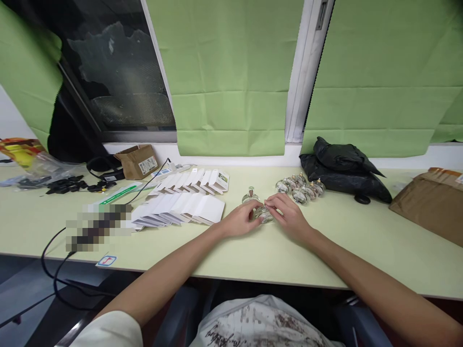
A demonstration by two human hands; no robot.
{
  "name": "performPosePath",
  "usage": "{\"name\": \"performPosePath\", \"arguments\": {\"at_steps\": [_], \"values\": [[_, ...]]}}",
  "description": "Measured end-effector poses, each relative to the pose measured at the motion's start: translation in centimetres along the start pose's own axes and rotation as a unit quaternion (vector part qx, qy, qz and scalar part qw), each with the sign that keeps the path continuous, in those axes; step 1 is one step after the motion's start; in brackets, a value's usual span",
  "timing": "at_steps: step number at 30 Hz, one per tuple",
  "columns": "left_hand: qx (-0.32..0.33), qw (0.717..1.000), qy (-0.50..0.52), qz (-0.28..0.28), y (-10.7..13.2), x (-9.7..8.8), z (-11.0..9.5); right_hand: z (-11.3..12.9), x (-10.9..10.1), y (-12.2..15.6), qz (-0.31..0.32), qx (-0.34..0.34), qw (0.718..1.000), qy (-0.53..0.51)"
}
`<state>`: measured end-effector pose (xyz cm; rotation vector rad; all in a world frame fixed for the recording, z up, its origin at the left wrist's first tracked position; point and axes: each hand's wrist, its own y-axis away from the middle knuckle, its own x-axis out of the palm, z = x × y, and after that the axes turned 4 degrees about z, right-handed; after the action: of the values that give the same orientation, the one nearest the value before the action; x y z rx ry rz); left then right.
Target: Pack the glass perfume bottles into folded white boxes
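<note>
A small round clear-glass bottle [266, 215], like a perfume bottle, rests on the table between my hands. My left hand [240, 220] is closed on its left side with thumb and fingers. At the bottle's top, the fingers of my right hand [288, 215] are pinched together; what they hold is too small to make out. Just behind my left fingers stands another glass bottle [250, 196] with a narrow neck. Several similar round bottles [300, 195], some with gold-coloured necks, are grouped beyond my right hand.
Two rows of white cartons [208, 208] lie left of my hands. Black plastic bags [343, 171] and a cardboard box [430, 205] are at the right. A small brown box [137, 162], cables and a pixelated dark object [99, 229] are at the left of the pale table [231, 260].
</note>
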<state>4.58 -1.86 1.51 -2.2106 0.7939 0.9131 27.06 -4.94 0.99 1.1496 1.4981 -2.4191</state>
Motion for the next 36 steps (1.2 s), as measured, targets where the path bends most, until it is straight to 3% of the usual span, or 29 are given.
{"name": "performPosePath", "arguments": {"at_steps": [26,31,36], "values": [[-0.011,1.000,0.004,0.001,0.0,0.1,0.2,0.0,-0.5,0.2,0.015,0.024,0.999,-0.021],[-0.026,1.000,-0.008,0.003,0.1,0.0,0.2,-0.8,-1.0,0.2,-0.010,0.063,0.997,0.031],[-0.020,1.000,-0.005,0.000,0.1,0.0,0.2,-2.1,-0.6,0.4,0.050,0.085,0.989,0.108]]}}
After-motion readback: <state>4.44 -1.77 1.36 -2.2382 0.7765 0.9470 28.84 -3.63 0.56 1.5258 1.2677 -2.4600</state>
